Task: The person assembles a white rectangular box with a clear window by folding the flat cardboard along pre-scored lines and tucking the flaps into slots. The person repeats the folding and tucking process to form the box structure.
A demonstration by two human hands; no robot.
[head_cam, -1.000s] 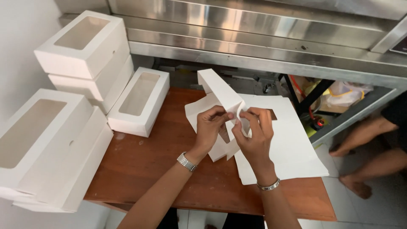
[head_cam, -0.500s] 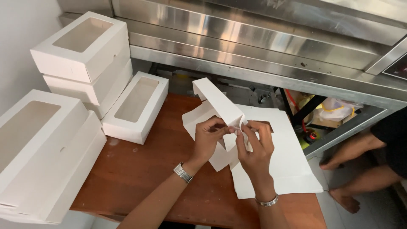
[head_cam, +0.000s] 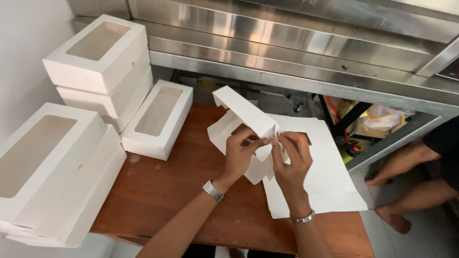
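- At the far left, two large white cardboard window boxes [head_cam: 48,167] lie stacked at the bench edge, matte card with a clear film panel in each lid.
- Behind them a second stack of window boxes [head_cam: 98,62] stands against the wall, square-cornered and smooth.
- A single long window box [head_cam: 158,119] rests flat beside that stack on the reddish-brown wooden bench [head_cam: 158,191], whose top looks worn and slightly scuffed.
- The left hand [head_cam: 239,155], a metal watch at its wrist, has its grip closed on the half-folded white box blank [head_cam: 244,114]: thumb and forefinger pinch a flap at the near corner.
- The blank is thin, stiff card, partly raised into a long slanted wall above the middle of the bench.
- The right hand [head_cam: 291,160], wearing a metal bracelet, pinches the same corner flap, its grip closed on it too, fingertips just beside the left's.
- Beneath lies a pile of flat white card sheets [head_cam: 330,186], overhanging the right bench edge.
- Above runs a brushed steel shelf [head_cam: 287,43].
- At far right, another person's bare legs [head_cam: 406,191] rest on the floor.
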